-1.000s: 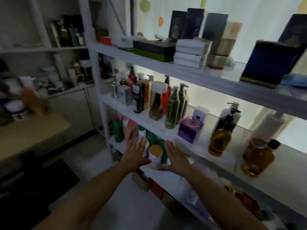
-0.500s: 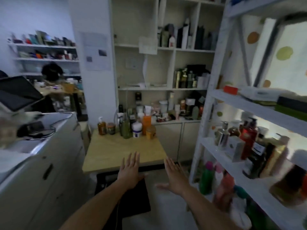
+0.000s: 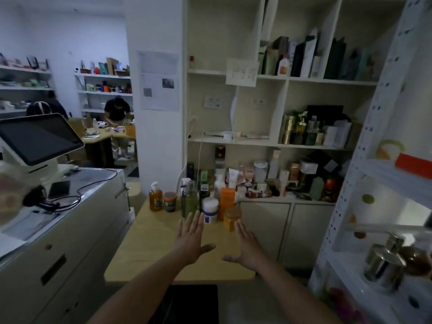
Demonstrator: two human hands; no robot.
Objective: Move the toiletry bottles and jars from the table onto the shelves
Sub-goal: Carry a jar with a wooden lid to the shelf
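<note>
A yellow wooden table (image 3: pixel 152 244) stands ahead. At its far end are an amber pump bottle (image 3: pixel 155 198), a dark jar (image 3: pixel 170 201), a green pump bottle (image 3: pixel 189 202), a white jar (image 3: pixel 210 210), an orange box (image 3: pixel 228 199) and an amber jar (image 3: pixel 232 218). My left hand (image 3: pixel 190 238) and my right hand (image 3: pixel 246 246) hover over the table with fingers straight, holding nothing, a little short of the jars. The white metal shelf unit (image 3: pixel 364 174) is at the right, with a silver pump bottle (image 3: pixel 383 263) on it.
A white counter (image 3: pixel 70 220) with a tilted screen (image 3: pixel 37 139) and cables lines the left. A built-in wall cabinet (image 3: pixel 275 141) full of toiletries stands behind the table. A dark mat (image 3: pixel 187 305) lies on the floor. A person (image 3: pixel 117 120) works at a far table.
My view has swung left from the metal shelves to the table. Both hands, empty throughout, now reach out over the table toward the jars.
</note>
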